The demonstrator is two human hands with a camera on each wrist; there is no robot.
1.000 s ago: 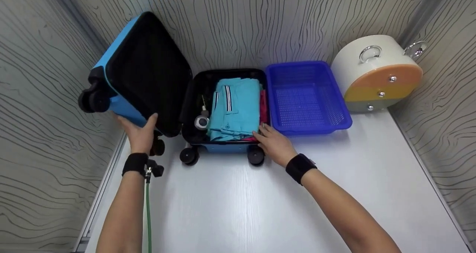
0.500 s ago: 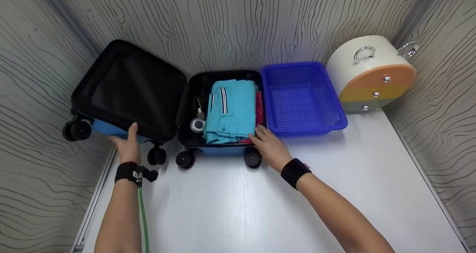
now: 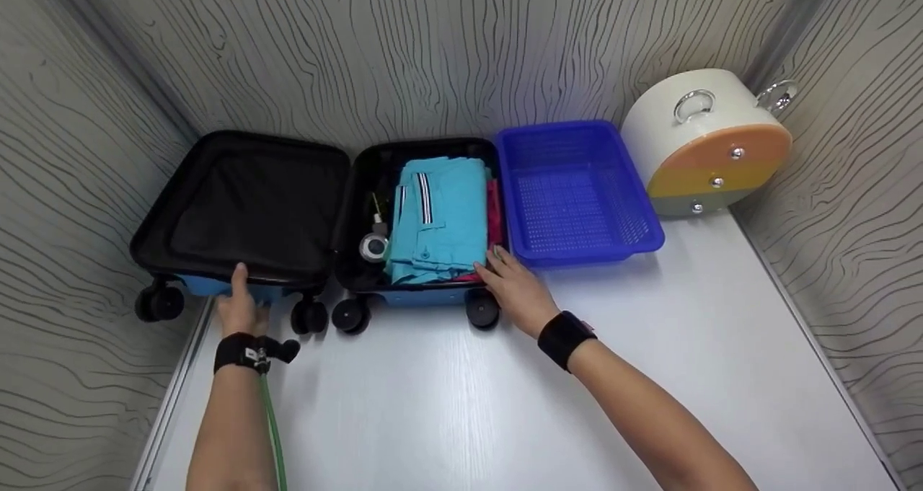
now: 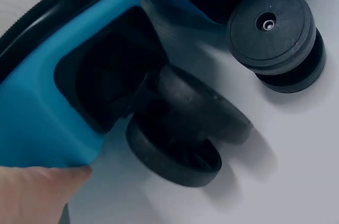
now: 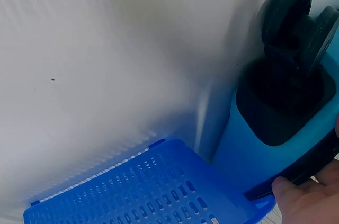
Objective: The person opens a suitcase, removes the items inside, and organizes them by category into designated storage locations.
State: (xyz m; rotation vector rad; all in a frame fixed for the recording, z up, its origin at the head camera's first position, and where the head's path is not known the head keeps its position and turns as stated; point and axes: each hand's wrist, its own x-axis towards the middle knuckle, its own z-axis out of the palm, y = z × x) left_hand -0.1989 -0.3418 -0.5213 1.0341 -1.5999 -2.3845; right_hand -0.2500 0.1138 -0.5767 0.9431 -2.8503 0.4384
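Suitcase lid just lowered nearly level, likely easing access to folded turquoise clothing. Gripped by left hand, with packed shell gripped by right hand.

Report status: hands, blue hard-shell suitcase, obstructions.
Left hand holds left half of the suitcase, right hand grips its near right corner. Suitcase open, folded turquoise clothing inside. Blue perforated plastic basket close alongside, seemingly not blocking.

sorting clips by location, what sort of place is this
Probably a small staged recording booth, though nothing confirms it: wood-patterned panels stand on three sides of a white surface, and a black wristband has a green cable running from it.
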